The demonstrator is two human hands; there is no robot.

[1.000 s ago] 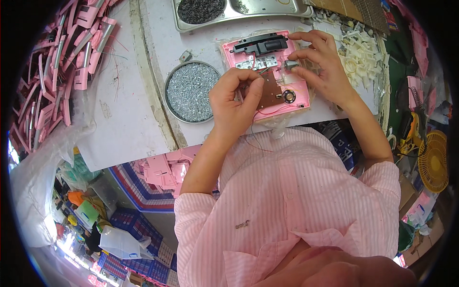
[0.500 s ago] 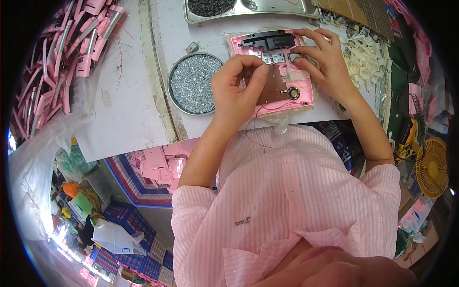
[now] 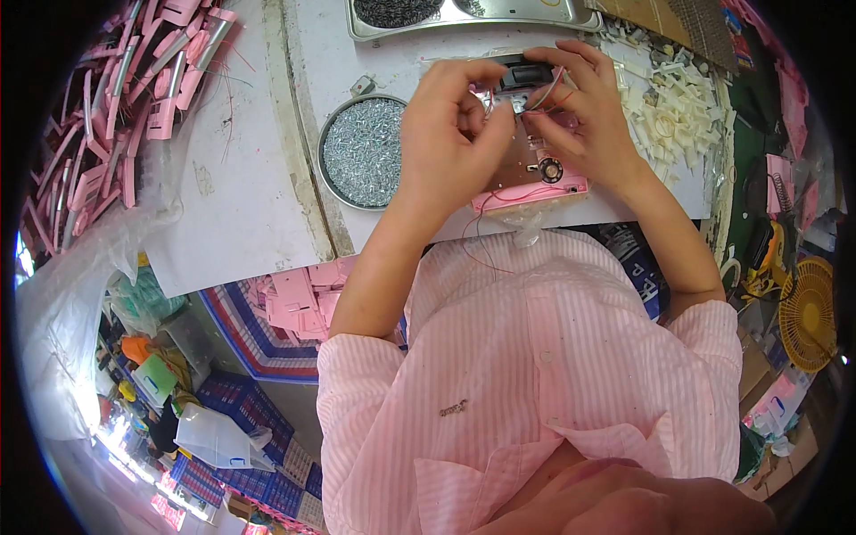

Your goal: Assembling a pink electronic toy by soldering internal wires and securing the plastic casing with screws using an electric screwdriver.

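A pink plastic housing [image 3: 522, 194] lies at the table's front edge. In it sit a brown circuit board [image 3: 510, 175], a small round black part [image 3: 550, 169] and a long black plastic part [image 3: 526, 75] along the far side. My left hand [image 3: 453, 134] is over the housing's left half, thumb and bent fingers closed on a thin wire. Opposite, my right hand [image 3: 596, 120] pinches a looped red wire [image 3: 555, 89] above the housing. The two hands' fingertips nearly meet; the wire ends between them are too small to make out.
A round tin of small silvery screws [image 3: 361, 152] stands left of the housing. Behind is a metal tray [image 3: 499, 22] with dark screws. White plastic pieces [image 3: 673, 111] are heaped at right. Pink parts with wires [image 3: 134, 89] pile up far left; more pink pieces [image 3: 299, 299] fill a basket below the table.
Both hands have come closer together over the far half of the housing. My left hand moved up and right. The right hand's fingers lifted off the housing and now hold red wire.
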